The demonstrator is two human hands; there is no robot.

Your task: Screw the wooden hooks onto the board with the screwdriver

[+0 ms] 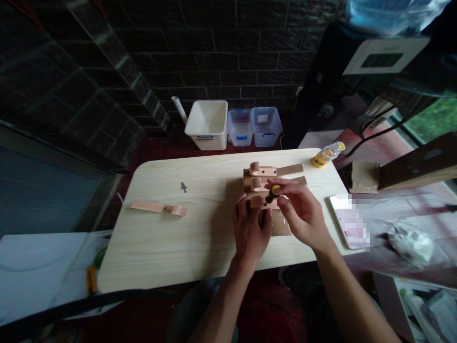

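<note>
Forearms (341, 276), right grip (303, 212) pinching yellow-black screwdriver (273, 194) — long axis slanted, tip down-left, left grip (252, 233) curled over wooden piece (255, 202)

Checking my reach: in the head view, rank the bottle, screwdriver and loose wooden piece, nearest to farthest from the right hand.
1. Screwdriver: in the right hand.
2. Bottle: table's far right corner.
3. Loose wooden piece: table's left side.
</note>
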